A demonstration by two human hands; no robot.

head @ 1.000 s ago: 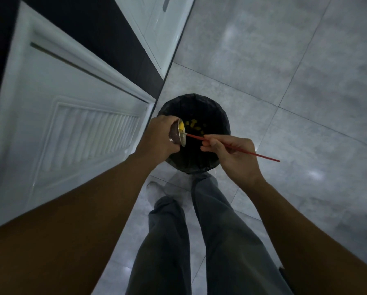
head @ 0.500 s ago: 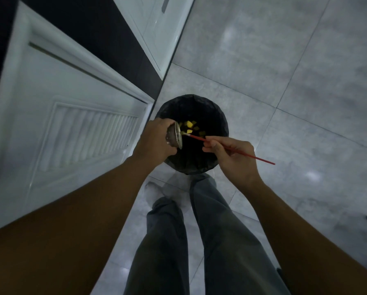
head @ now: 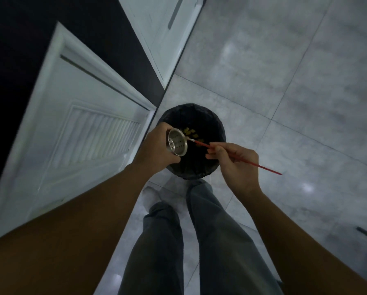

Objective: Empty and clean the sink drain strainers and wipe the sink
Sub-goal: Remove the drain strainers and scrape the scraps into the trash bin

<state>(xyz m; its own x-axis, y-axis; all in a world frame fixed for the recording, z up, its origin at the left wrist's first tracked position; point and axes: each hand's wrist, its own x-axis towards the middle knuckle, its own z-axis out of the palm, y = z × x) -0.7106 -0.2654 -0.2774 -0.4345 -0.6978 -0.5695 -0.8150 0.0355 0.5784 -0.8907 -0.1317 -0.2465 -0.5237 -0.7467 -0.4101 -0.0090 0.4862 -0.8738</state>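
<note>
My left hand (head: 157,149) grips a round metal drain strainer (head: 177,142) over a black-lined trash bin (head: 217,128). The strainer is tilted on its side, its perforated inside faces me and looks bare. My right hand (head: 234,165) pinches a thin red stick (head: 242,159) whose pale tip touches the strainer's right rim. Yellow food scraps (head: 192,134) lie inside the bin below the strainer.
An open white cabinet door with louvred slats (head: 89,141) stands to the left of the bin. A second white door (head: 163,35) is farther back. Grey floor tiles (head: 284,81) spread to the right. My legs in grey trousers (head: 199,241) stand just behind the bin.
The yellow scraps that filled the strainer have dropped into the bin. My left hand turned the strainer so that its inside shows, and the stick's tip moved out to the rim.
</note>
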